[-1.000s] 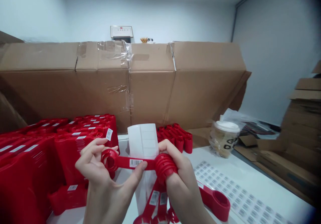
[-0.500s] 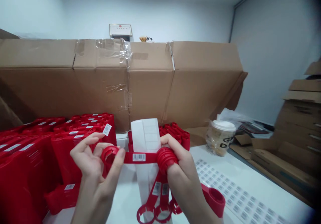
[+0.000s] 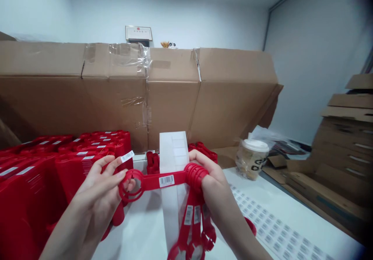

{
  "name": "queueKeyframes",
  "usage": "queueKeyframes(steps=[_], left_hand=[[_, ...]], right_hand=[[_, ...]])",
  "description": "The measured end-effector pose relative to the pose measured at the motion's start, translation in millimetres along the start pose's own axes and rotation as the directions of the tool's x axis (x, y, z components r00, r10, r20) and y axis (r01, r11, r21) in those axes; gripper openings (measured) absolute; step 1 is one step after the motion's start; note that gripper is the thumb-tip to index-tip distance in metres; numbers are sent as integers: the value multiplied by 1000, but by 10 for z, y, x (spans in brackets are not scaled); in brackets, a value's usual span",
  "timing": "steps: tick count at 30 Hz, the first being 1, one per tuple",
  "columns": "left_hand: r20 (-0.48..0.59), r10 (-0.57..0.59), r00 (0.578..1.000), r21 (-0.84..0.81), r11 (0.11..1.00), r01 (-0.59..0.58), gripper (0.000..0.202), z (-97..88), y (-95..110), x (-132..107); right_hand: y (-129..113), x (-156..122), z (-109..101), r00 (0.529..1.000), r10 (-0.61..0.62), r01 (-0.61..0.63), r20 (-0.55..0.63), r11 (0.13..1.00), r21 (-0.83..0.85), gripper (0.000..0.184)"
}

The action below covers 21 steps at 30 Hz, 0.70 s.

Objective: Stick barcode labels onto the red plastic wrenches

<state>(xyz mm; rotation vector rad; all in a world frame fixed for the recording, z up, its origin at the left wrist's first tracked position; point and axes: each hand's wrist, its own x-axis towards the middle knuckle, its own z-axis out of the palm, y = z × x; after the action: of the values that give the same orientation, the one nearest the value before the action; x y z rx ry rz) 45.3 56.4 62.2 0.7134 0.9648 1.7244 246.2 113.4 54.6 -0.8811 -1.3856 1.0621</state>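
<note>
My left hand (image 3: 100,192) pinches the left ring end of a red plastic piece (image 3: 150,181), fingertips showing through the ring. A small white barcode sticker (image 3: 127,156) clings to a fingertip of that hand. Another barcode label (image 3: 166,181) is on the piece's flat bar. My right hand (image 3: 214,184) is closed around the stacked rings of several such red pieces (image 3: 196,176); their labelled bars hang downward, fanned out. Behind the bar rises a white strip (image 3: 174,151) with faint rectangular outlines, next to my right fingers; whether they grip it is hidden.
Stacks of labelled red pieces (image 3: 32,198) fill the left side, with more red pieces (image 3: 153,162) behind. A barcode sticker sheet (image 3: 268,223) lies on the white table (image 3: 136,229) at right. Beyond are a lidded cup (image 3: 253,159) and a large cardboard box (image 3: 171,104).
The left ring end has turned to face me, and my left hand has shifted lower and left around it. The hanging pieces and white strip have moved slightly right.
</note>
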Motion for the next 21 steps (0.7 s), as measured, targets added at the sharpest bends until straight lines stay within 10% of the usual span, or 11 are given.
queueKeyframes(steps=[8, 21], left_hand=[[152, 170, 974, -3, 985, -172, 77, -220, -106, 362], [265, 221, 939, 222, 933, -282, 62, 18, -135, 40]], right_hand=[[-5, 40, -109, 998, 14, -18, 57, 998, 61, 7], [-73, 6, -142, 997, -18, 30, -77, 986, 165, 6]])
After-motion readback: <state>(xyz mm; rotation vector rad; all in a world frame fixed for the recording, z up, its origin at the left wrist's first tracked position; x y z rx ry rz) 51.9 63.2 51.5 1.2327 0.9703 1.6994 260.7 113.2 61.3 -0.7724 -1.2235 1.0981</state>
